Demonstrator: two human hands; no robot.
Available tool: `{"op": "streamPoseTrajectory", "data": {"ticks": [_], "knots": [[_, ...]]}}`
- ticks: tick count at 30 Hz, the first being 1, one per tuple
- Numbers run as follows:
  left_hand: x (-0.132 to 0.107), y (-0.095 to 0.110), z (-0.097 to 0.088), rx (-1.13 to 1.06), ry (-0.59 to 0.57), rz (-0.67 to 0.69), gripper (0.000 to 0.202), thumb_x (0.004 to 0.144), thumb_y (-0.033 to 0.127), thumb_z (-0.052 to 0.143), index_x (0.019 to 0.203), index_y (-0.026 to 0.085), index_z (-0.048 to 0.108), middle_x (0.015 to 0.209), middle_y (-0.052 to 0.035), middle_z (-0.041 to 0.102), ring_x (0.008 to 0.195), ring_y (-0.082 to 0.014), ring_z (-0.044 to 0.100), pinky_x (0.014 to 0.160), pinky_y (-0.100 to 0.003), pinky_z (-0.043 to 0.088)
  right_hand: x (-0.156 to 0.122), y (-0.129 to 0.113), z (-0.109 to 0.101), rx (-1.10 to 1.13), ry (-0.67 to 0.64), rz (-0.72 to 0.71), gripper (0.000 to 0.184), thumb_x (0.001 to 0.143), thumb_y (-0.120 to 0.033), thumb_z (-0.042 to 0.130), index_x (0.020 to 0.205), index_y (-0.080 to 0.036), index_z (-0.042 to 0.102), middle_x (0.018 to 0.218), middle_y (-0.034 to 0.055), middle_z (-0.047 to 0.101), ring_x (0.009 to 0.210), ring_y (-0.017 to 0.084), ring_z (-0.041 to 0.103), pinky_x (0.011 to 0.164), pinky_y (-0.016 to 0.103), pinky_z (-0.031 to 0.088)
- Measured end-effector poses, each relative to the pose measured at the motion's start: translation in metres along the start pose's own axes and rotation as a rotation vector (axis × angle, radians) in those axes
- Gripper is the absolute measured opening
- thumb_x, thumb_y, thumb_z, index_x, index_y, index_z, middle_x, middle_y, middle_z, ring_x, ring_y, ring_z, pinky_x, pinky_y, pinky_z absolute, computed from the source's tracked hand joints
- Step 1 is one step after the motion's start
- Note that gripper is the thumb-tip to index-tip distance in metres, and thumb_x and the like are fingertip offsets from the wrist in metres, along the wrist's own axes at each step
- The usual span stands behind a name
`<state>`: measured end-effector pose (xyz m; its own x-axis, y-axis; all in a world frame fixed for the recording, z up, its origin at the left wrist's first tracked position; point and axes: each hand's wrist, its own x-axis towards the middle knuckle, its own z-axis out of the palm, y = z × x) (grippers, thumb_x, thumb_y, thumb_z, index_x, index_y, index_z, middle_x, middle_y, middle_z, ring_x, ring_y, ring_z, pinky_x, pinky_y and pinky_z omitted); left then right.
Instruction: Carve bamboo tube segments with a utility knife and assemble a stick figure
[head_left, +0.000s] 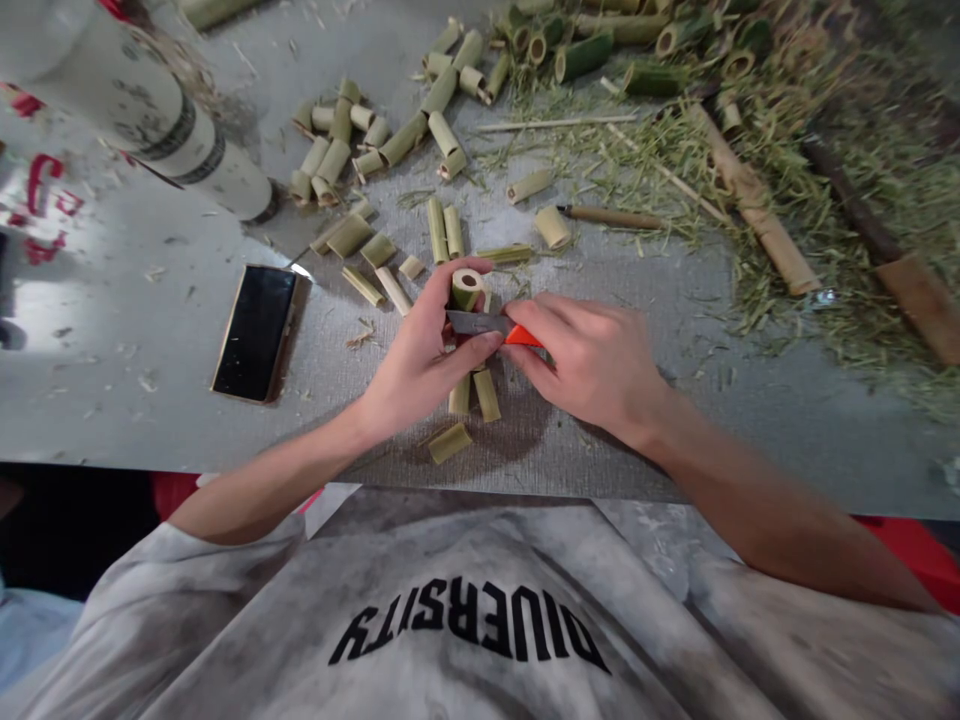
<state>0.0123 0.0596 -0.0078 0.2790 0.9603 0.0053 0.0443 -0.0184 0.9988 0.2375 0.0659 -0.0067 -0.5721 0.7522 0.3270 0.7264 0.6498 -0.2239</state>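
Observation:
My left hand (421,355) is closed around a short green bamboo tube (466,289), whose round hollow end faces up. The left thumb presses against the side of a grey knife blade. In my right hand (589,360) is a utility knife (523,336) with an orange handle. Its blade lies across the front of the tube, pointing left; whether the edge cuts into the bamboo I cannot tell. Split bamboo pieces (487,396) lie just below the hands, with a curved piece (450,442) nearer the table edge.
A black phone (256,333) lies to the left, below a white cylindrical container (202,150). Many bamboo pieces (405,138) are scattered beyond the hands. At the right are green shavings (780,230), a wooden-handled tool (757,210) and a slim tool (615,217).

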Motion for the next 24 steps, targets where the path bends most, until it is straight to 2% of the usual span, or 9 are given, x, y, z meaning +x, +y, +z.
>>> {"op": "streamPoseTrajectory", "data": {"ticks": [8, 17, 20, 24], "knots": [[0.004, -0.004, -0.002, 0.068, 0.023, 0.051, 0.038, 0.096, 0.026, 0.082, 0.129, 0.027, 0.064, 0.106, -0.0019, 0.062, 0.081, -0.0133, 0.057, 0.065, -0.024, 0.053, -0.001, -0.002, -0.004, -0.031, -0.025, 0.016, 0.026, 0.116, -0.032, 0.053, 0.124, -0.021, 0.076, 0.096, 0.0048, 0.082, 0.083, 0.02, 0.071, 0.069, 0.035, 0.037], [0.001, -0.007, -0.001, 0.067, 0.033, 0.035, 0.03, 0.102, 0.032, 0.08, 0.127, 0.027, 0.064, 0.099, -0.001, 0.062, 0.076, -0.0132, 0.058, 0.063, -0.025, 0.051, -0.002, -0.005, -0.003, -0.083, 0.026, 0.003, 0.029, 0.12, -0.034, 0.051, 0.12, -0.02, 0.075, 0.094, 0.004, 0.082, 0.079, 0.018, 0.071, 0.067, 0.034, 0.036], [0.0, -0.007, 0.001, 0.085, 0.064, 0.043, 0.027, 0.102, 0.031, 0.079, 0.125, 0.027, 0.064, 0.101, -0.001, 0.061, 0.077, -0.0124, 0.056, 0.063, -0.024, 0.05, -0.003, -0.008, -0.004, -0.082, 0.053, 0.011, 0.032, 0.121, -0.038, 0.049, 0.12, -0.019, 0.075, 0.092, 0.004, 0.081, 0.076, 0.017, 0.07, 0.066, 0.034, 0.037], [-0.004, -0.004, 0.004, 0.172, 0.151, 0.056, 0.026, 0.1, 0.03, 0.083, 0.119, 0.026, 0.065, 0.096, 0.0005, 0.059, 0.071, -0.0106, 0.049, 0.056, -0.024, 0.041, -0.003, -0.013, -0.008, -0.108, 0.075, 0.049, 0.032, 0.12, -0.039, 0.05, 0.123, -0.02, 0.076, 0.092, 0.0046, 0.081, 0.074, 0.017, 0.068, 0.066, 0.036, 0.037]]}}
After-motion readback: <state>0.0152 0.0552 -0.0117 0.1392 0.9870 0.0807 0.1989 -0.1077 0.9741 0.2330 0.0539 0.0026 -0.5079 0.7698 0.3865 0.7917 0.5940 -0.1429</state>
